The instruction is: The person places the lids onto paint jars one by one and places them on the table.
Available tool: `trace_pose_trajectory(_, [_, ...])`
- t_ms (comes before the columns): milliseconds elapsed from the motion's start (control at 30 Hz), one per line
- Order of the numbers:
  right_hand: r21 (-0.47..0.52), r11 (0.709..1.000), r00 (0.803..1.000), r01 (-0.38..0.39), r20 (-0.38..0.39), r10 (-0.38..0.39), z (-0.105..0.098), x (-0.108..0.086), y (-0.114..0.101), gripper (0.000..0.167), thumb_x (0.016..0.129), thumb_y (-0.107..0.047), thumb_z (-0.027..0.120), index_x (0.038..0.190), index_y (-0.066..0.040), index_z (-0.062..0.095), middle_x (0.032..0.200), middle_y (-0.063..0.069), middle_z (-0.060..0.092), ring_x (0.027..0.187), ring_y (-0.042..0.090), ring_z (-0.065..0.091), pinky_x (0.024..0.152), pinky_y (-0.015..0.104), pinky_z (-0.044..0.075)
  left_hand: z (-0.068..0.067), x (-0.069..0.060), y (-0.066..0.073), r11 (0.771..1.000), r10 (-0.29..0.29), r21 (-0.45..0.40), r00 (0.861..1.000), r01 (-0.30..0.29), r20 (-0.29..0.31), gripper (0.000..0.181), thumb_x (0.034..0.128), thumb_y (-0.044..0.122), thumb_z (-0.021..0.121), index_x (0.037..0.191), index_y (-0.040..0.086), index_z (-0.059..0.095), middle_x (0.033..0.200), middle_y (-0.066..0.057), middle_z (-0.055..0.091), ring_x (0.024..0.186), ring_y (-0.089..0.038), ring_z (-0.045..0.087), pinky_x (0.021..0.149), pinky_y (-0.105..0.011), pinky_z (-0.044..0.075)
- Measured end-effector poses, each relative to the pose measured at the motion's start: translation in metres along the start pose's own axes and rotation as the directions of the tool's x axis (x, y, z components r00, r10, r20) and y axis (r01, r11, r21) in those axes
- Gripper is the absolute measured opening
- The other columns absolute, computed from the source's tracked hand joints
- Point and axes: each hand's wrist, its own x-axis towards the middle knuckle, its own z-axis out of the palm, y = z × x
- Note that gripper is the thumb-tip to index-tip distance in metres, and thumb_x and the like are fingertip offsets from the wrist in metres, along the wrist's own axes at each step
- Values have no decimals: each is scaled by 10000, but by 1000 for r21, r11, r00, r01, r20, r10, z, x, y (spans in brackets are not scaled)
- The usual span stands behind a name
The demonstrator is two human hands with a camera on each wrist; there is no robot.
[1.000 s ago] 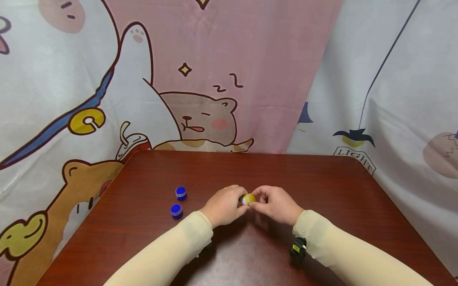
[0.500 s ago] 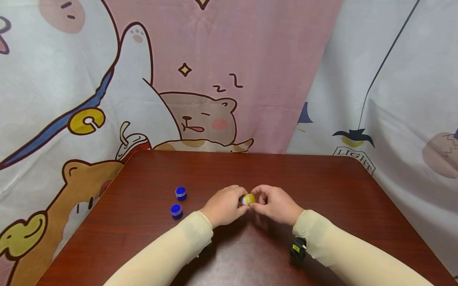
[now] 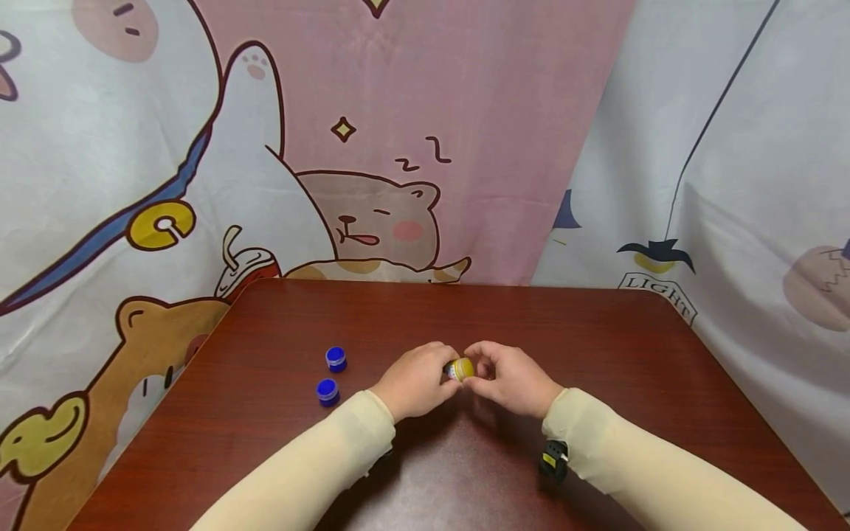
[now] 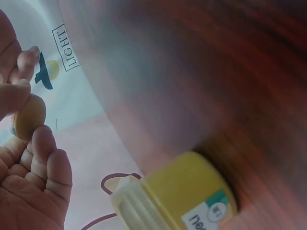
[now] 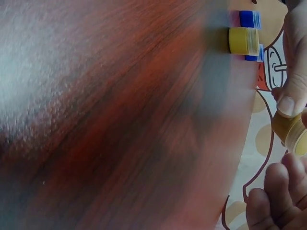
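Near the middle of the table, my left hand (image 3: 415, 380) grips a small yellow jar (image 3: 460, 369), tilted on its side with its lid toward the right. My right hand (image 3: 513, 380) has its thumb and curled index finger at the yellow lid; the index fingertip sits at the lid's upper edge. In the right wrist view, the left thumb presses on the body of the held jar (image 5: 283, 123). A second yellow jar (image 4: 187, 189), with a white and green label, stands on the table; in the head view the left arm hides it.
Two blue jars, one farther back (image 3: 336, 359) and one nearer (image 3: 327, 392), stand on the brown wooden table (image 3: 564, 317) left of the hands. Behind the table hangs a cloth (image 3: 498, 147) printed with cartoon animals.
The right index finger has shifted slightly up and left around the lid. The left hand and held jar stay nearly in place; the blue jars have not moved.
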Motion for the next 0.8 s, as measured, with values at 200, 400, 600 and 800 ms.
trace_pose_trajectory(200, [-48, 999, 1000, 20, -10, -21, 3, 1, -1, 170, 908, -165, 817, 1049, -140, 725, 913, -67, 694, 808, 38, 633, 707, 232, 529, 1, 0, -1, 1000, 2, 13, 1000, -2, 3, 238, 970, 325, 761, 1109, 141, 702, 1009, 39, 671, 854, -74, 601, 783, -260, 540])
trace_pose_trajectory(400, [-18, 1000, 1000, -25, 8, 25, 4, 3, -2, 163, 912, -168, 806, 1048, -116, 733, 862, -75, 694, 763, 30, 620, 684, 222, 528, 2, 1, -1, 1000, 2, 19, 1000, -2, 3, 230, 960, 319, 770, 1087, 140, 702, 985, 45, 665, 836, -68, 596, 769, -253, 535])
trace_pose_trajectory(600, [9, 999, 999, -36, 0, 36, 4, 4, -4, 189, 909, -175, 802, 1047, -64, 736, 847, -39, 696, 737, 48, 607, 657, 215, 521, 2, 1, 0, 1000, 4, 31, 1000, -4, -6, 208, 948, 312, 776, 1046, 147, 696, 944, 60, 648, 808, -60, 579, 747, -248, 524])
trace_pose_trajectory(800, [21, 997, 997, -74, 8, 74, 5, 4, -7, 191, 902, -193, 812, 1013, -58, 734, 812, -34, 683, 695, 64, 589, 622, 216, 508, 3, 1, 0, 999, 1, 47, 1000, 0, -6, 205, 944, 314, 781, 1036, 151, 696, 933, 63, 644, 794, -55, 574, 737, -244, 519])
